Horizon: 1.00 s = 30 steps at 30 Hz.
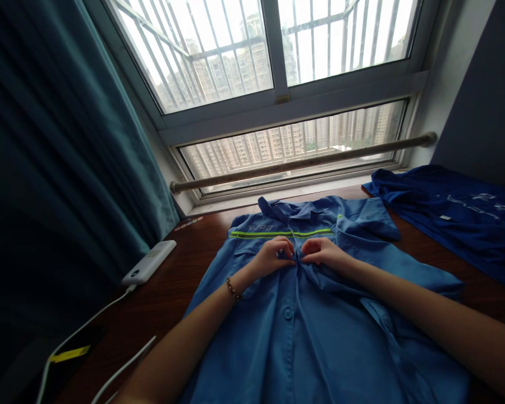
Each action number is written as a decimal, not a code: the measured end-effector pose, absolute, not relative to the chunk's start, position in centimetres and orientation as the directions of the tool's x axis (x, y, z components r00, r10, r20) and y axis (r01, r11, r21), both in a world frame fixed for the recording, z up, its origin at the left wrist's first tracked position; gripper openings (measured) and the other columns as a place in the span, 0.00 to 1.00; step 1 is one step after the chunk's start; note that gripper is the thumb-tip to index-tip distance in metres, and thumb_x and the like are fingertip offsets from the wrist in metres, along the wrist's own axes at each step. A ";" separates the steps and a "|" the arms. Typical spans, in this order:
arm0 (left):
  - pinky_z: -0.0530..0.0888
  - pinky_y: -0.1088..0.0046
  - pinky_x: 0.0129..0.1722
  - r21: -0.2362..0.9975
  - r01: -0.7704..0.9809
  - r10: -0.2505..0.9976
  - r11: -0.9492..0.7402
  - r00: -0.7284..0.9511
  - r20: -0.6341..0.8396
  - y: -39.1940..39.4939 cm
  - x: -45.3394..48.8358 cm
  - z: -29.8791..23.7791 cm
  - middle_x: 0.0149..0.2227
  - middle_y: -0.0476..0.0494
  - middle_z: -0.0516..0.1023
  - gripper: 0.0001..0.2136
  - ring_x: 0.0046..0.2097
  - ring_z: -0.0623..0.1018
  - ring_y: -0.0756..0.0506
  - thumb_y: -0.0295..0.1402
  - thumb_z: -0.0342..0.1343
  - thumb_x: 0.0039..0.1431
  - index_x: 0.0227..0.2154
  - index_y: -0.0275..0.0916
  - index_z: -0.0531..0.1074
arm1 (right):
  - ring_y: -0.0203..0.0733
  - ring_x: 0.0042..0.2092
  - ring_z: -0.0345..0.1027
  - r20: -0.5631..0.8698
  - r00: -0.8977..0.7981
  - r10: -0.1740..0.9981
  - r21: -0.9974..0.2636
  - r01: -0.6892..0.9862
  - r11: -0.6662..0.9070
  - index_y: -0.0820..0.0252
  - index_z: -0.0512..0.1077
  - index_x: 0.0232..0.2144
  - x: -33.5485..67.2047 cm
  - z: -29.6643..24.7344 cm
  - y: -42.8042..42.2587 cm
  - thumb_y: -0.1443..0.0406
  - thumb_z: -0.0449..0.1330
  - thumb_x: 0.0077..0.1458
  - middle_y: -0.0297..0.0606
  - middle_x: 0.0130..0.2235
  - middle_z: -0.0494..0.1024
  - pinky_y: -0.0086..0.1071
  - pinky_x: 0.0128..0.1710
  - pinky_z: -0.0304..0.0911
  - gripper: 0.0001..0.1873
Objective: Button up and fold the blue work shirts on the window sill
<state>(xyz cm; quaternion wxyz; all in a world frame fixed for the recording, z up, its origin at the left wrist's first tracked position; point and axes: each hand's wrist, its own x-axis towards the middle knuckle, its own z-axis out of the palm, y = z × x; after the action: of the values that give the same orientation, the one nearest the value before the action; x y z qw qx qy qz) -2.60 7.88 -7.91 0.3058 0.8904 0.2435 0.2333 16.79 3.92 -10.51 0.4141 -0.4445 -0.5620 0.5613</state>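
Note:
A blue work shirt (320,336) with a yellow-green reflective stripe across the chest lies front up on a dark wooden table (172,292), collar toward the window. My left hand (274,253) and my right hand (323,251) meet at the shirt's button placket just below the stripe. Both have their fingers curled and pinched on the placket fabric. A bead bracelet (233,289) is on my left wrist. A button (288,313) shows lower on the placket.
A white power bank (148,262) with white cables lies at the table's left, near a teal curtain (59,168). A dark phone (73,350) lies at the front left. A second dark blue garment (454,216) lies at the right. A barred window (278,84) is ahead.

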 end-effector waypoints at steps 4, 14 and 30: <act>0.66 0.72 0.41 0.646 0.316 0.611 -0.695 0.733 0.299 7.0 -2.3 -7.4 0.33 0.46 0.74 0.06 0.37 0.71 0.48 0.35 0.57 0.50 0.26 0.37 0.69 | 0.27 0.20 0.55 -0.033 -0.177 0.984 -0.998 -0.038 -0.040 0.64 0.68 0.23 16.6 -10.4 3.8 0.65 0.65 0.29 0.28 0.20 0.68 0.24 0.19 0.48 0.14; 0.65 0.71 0.39 0.357 0.406 0.525 -0.841 0.771 0.361 6.9 -2.1 -9.3 0.31 0.44 0.71 0.08 0.36 0.69 0.46 0.37 0.51 0.56 0.30 0.37 0.69 | 0.27 0.19 0.55 0.012 -0.204 0.979 -0.999 -0.033 0.005 0.64 0.71 0.27 16.9 -10.7 3.9 0.62 0.63 0.35 0.30 0.23 0.70 0.24 0.20 0.49 0.13; 0.66 0.80 0.22 0.800 0.312 0.797 -0.513 0.520 0.308 6.1 -1.4 -10.4 0.22 0.56 0.67 0.10 0.22 0.69 0.54 0.24 0.55 0.45 0.32 0.38 0.61 | 0.41 0.37 0.70 0.149 -0.229 0.962 -0.981 -0.158 0.115 0.61 0.74 0.30 16.3 -11.5 3.7 0.63 0.65 0.38 0.36 0.32 0.77 0.36 0.44 0.62 0.13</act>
<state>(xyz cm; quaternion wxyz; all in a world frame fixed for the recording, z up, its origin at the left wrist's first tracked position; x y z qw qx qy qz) -1.39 6.08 -10.43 0.3507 0.7981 0.3473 0.3455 16.34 3.69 -11.51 0.5027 -0.3642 -0.5519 0.5568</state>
